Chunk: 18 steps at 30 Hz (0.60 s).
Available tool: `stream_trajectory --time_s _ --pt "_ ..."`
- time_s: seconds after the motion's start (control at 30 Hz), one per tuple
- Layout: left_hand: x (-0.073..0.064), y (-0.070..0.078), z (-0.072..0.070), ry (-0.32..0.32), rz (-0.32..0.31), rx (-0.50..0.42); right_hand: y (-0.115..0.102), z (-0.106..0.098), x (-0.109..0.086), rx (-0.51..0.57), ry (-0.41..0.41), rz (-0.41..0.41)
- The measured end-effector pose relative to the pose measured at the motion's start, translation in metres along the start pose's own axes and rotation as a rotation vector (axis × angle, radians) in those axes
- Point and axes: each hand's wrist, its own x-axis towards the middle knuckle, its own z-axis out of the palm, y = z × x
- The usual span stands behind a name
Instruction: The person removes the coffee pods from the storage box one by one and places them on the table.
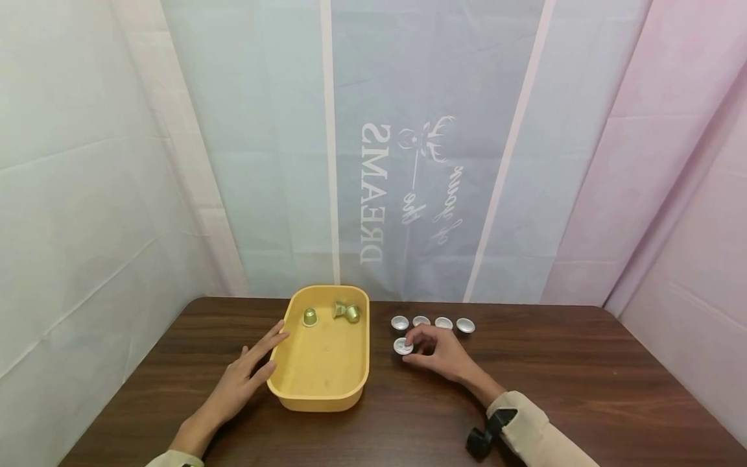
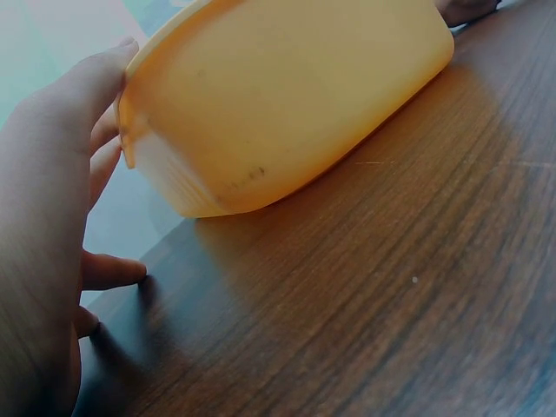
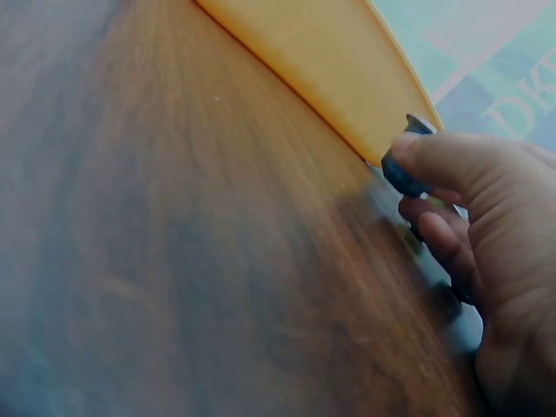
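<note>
My right hand (image 1: 438, 350) pinches a dark coffee capsule (image 3: 402, 169) between thumb and fingers, its silver lid (image 1: 403, 346) facing up in the head view. Just behind that hand, several more capsules (image 1: 465, 325) stand lid-up in a row on the table. To the left is a yellow plastic bin (image 1: 318, 370). My left hand (image 1: 242, 379) touches the bin's left rim with extended fingers, and in the left wrist view two of its fingertips reach down to the tabletop. Inside the bin, one green capsule (image 1: 310, 316) stands lid-down and two green capsules (image 1: 353, 314) lie together near the right wall.
The dark wood-grain table (image 1: 420, 421) ends at a fabric backdrop (image 1: 280, 162) printed with mirrored lettering. More pale cloth hangs on both sides. A black strap device (image 1: 490, 431) is on the right wrist over a beige sleeve (image 1: 537, 428).
</note>
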Motion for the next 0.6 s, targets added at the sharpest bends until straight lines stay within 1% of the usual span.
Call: stream_trajectory --time_s 0.27,0.4,0.5,0.6 --pt "0.001 0.002 0.0 -0.001 0.003 -0.001 -0.002 0.002 0.0 -0.053 -0.022 0.014" --pt "0.001 0.002 0.0 -0.001 0.001 -0.003 0.001 0.002 -0.001 -0.086 -0.01 0.005" --pt "0.0 0.002 0.0 -0.003 0.0 -0.004 0.013 0.005 -0.003 -0.109 0.005 0.005" --pt "0.0 0.001 0.0 -0.002 -0.001 -0.004 0.028 0.007 -0.005 -0.129 0.01 0.021"
